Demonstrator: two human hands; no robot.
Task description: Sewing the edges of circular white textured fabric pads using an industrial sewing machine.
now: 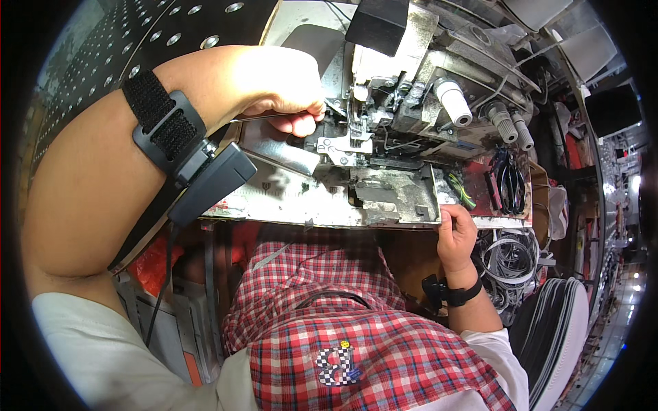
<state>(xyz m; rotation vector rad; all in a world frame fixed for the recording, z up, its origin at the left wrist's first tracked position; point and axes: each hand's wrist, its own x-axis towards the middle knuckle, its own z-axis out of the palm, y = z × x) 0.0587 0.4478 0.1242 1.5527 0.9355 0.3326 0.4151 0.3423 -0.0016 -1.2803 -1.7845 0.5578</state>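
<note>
An overlock sewing machine (404, 89) stands in front of me, its metal front cover (397, 195) folded down toward me. My left hand (291, 96) reaches across from the left to the needle and presser foot area (353, 137). Its fingers are closed around a thin metal tool (264, 117), whose shaft points back toward my wrist; its exact kind is unclear. My right hand (458, 236) is at the table's front edge, with curled fingers and the thumb pressed to the cover's right corner. Its other fingertips are partly hidden.
White tension knobs (454, 103) jut out at the machine's right. Black-handled items (508, 181) lie on the table's right end. Coiled white bands (510, 257) and a stack of dark and white pieces (552, 335) are below right. A perforated black surface (171, 41) stretches far left.
</note>
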